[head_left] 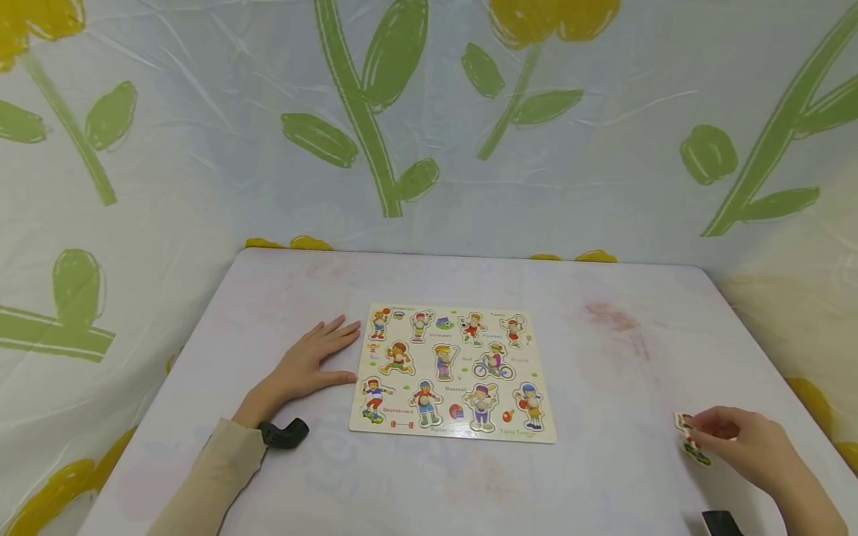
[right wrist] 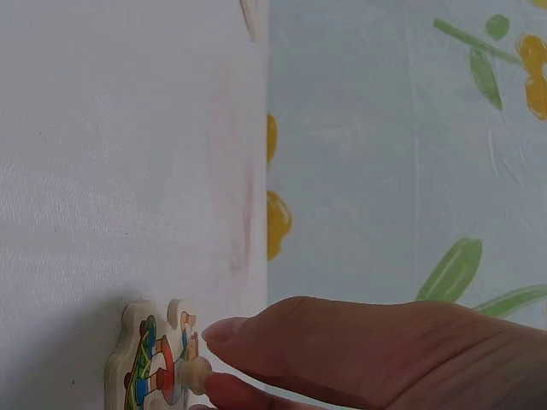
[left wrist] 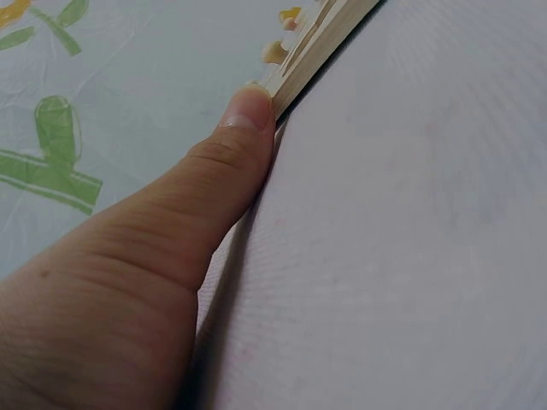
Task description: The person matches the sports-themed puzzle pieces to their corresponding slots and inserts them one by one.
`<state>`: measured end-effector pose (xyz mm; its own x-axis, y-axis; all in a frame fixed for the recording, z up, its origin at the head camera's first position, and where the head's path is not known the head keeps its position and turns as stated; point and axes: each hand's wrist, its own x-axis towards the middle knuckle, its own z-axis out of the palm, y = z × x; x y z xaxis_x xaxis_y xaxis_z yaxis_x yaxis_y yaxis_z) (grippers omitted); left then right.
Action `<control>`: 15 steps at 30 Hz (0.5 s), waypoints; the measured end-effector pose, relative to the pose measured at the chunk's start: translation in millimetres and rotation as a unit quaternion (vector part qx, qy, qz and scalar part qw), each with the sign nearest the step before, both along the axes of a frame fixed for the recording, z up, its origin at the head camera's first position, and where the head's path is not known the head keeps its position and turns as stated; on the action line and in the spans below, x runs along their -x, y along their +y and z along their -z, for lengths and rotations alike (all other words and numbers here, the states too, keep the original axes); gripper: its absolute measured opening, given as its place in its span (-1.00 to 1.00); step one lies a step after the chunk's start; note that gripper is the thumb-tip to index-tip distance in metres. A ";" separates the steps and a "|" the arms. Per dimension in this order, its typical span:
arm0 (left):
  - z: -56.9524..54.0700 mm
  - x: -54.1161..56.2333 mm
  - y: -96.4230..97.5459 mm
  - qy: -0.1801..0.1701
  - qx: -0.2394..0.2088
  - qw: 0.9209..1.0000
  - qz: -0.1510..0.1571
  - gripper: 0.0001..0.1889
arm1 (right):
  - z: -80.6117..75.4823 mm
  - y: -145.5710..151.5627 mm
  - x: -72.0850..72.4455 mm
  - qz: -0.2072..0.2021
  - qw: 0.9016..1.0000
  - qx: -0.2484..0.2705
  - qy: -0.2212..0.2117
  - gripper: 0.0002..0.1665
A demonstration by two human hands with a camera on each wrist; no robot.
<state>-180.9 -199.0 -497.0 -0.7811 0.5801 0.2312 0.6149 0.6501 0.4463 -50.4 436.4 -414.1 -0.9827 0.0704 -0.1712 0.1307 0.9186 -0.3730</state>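
A wooden knob puzzle board (head_left: 452, 438) with several sports figures lies flat on the table. Beside its left edge my left hand (head_left: 315, 362) rests on the tabletop, fingers spread. In the left wrist view the thumb (left wrist: 248, 111) touches the board's side. Off to the right, my right hand (head_left: 744, 443) pinches a figure-shaped puzzle piece (head_left: 697, 452) at its small round knob (right wrist: 195, 373). Red, blue and green paint shows on this piece, which stands tilted close to the table. The fingers hide part of it.
The pale table (head_left: 617, 476) ends at a back edge against a cloth (head_left: 234, 134) printed with flowers and leaves. Reddish stains (head_left: 613, 316) mark the tabletop to the right of the board. A black wrist device (head_left: 284, 434) sits at the left cuff.
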 end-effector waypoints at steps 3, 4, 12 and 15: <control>-0.4 0.1 0.1 -0.002 0.000 1.000 0.000 -0.12 | 0.6 0.3 -0.5 0.005 1.000 0.000 -0.007 -0.74; -0.5 0.1 0.1 -0.001 0.000 1.000 0.001 -0.13 | 0.8 0.5 -0.7 0.005 1.000 -0.001 -0.007 -0.75; 0.7 0.9 -1.2 -0.006 0.002 1.000 -0.001 -0.12 | 2.4 4.4 1.9 0.002 1.000 -0.003 -0.003 -0.78; 0.8 1.9 -1.5 -0.013 0.003 1.000 0.001 -0.13 | 3.7 5.7 3.1 0.006 1.000 0.000 -0.014 -0.78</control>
